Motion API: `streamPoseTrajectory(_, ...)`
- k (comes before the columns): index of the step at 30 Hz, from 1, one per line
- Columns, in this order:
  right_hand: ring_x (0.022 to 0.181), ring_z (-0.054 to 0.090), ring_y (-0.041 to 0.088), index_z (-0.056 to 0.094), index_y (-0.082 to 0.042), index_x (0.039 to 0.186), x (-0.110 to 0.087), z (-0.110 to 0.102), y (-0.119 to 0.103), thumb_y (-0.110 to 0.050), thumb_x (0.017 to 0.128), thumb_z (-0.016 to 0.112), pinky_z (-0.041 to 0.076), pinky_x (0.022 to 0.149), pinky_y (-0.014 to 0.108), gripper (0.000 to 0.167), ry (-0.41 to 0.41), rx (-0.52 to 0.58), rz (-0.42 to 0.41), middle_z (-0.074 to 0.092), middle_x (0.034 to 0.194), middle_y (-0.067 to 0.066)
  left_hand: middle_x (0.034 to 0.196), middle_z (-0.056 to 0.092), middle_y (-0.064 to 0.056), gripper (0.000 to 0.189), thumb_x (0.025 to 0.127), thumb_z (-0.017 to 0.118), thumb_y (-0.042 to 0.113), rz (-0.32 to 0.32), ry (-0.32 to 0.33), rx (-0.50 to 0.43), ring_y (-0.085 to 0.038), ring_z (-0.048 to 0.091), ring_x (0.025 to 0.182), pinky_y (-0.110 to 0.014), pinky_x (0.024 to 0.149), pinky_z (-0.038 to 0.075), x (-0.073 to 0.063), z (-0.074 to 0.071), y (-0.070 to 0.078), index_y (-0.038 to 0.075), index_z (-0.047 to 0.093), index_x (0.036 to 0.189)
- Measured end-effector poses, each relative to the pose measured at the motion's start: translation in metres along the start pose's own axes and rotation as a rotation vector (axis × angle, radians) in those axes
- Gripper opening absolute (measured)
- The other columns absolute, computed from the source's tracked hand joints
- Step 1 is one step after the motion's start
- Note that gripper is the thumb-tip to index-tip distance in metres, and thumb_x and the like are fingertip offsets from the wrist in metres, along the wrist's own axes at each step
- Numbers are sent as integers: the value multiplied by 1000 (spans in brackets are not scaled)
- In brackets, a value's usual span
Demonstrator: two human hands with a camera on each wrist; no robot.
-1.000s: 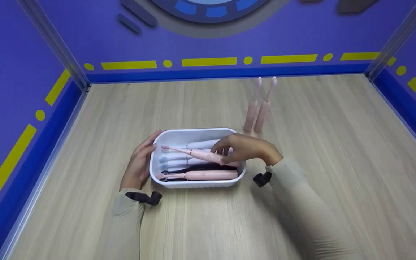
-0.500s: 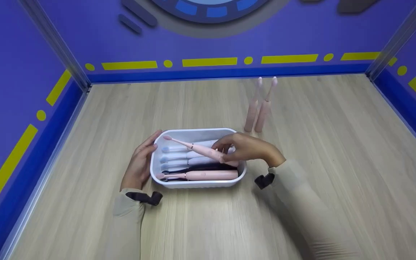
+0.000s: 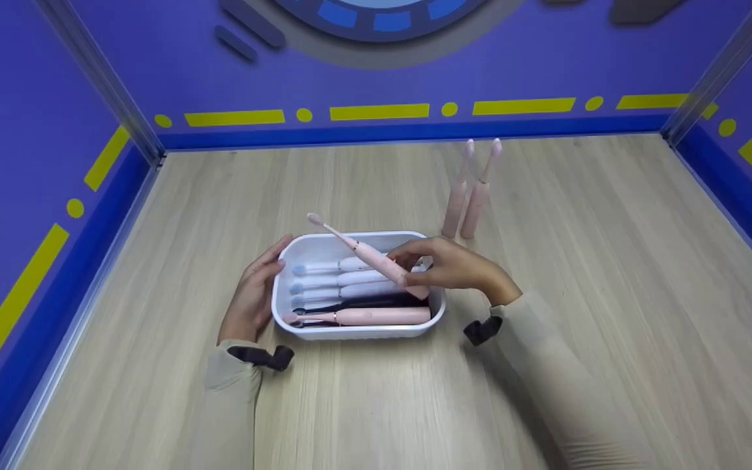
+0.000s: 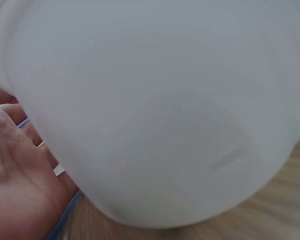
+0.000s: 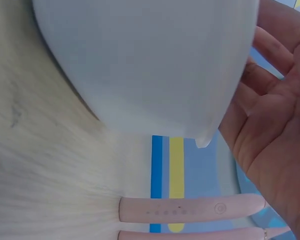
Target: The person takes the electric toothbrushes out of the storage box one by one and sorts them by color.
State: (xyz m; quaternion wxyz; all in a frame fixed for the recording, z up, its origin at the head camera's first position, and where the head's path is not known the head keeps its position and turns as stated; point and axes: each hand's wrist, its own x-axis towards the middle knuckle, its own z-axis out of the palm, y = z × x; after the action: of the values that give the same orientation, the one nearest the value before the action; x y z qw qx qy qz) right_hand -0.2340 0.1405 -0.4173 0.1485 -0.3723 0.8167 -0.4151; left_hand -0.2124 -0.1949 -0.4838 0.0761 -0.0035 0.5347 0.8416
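My right hand [image 3: 457,264] pinches a pink electric toothbrush [image 3: 376,260] by the lower part of its handle, over the right side of a white plastic basket [image 3: 356,334]. The brush is tilted, its head up and to the left above the back rim. Against the basket's left end rests my left hand [image 3: 249,294], fingers fairly straight along the wall and thumb at the rim. Inside lie several white electric toothbrushes [image 3: 360,279], dark ones [image 3: 382,301], and a pink electric toothbrush [image 3: 382,316] at the front. In the right wrist view, the basket wall [image 5: 155,65] hides the held brush.
Two pink electric toothbrushes [image 3: 474,209] stand upright side by side behind the basket, to the right. The wooden tabletop [image 3: 350,405] is bounded by blue panels [image 3: 376,85] at the back and both sides.
My right hand has shifted slightly right, tipping the pink electric toothbrush so its head rises from inside the basket to above the back rim. The left hand and basket have stayed put.
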Motion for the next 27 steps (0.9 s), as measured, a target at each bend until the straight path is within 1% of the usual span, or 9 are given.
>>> streamPoseTrajectory(5,95,62,17,65,-6,121,-2,1,4,-6,86,68,51,89,52,35,42,45,-29,69,101,9,157,30,-8,50,97,37,0,-6,2,-12,-16,23,146,-31,121,18,-1,1,1,-1,33,147)
streamPoseTrajectory(9,96,61,18,64,-5,121,-4,1,6,-5,86,68,51,88,52,35,81,77,-38,69,102,11,157,30,-7,50,98,38,0,-7,0,-9,-15,24,146,-31,121,18,-1,0,1,0,34,147)
streamPoseTrajectory(11,97,61,18,64,-5,121,-5,1,6,-6,86,68,53,87,49,35,105,76,-44,69,102,11,157,30,-7,50,98,38,0,-6,0,-7,-15,25,145,-31,121,18,-1,0,0,0,34,147)
streamPoseTrajectory(15,97,62,16,65,-6,121,-6,0,8,-10,86,70,55,83,34,35,148,86,-51,69,103,10,156,32,-8,49,98,38,0,2,7,1,-16,27,144,-33,121,19,0,0,0,-1,34,147)
streamPoseTrajectory(17,97,61,15,65,-6,120,-7,-1,9,-11,86,71,55,81,29,35,163,106,-51,69,104,10,156,32,-8,49,98,38,0,5,7,6,-16,28,144,-34,121,20,0,-1,0,-1,33,147)
streamPoseTrajectory(22,96,60,13,64,-3,119,-10,-3,13,-9,85,72,58,80,32,35,191,161,-63,66,105,12,157,30,-8,50,98,37,0,4,-2,2,-16,25,145,-33,121,18,0,-1,-1,-1,32,147)
streamPoseTrajectory(27,96,60,11,63,-1,118,-13,-6,11,-8,83,73,58,79,27,37,243,183,-62,65,105,12,157,30,-6,49,99,37,2,-2,-10,15,-16,24,146,-32,121,17,0,-2,0,1,33,148)
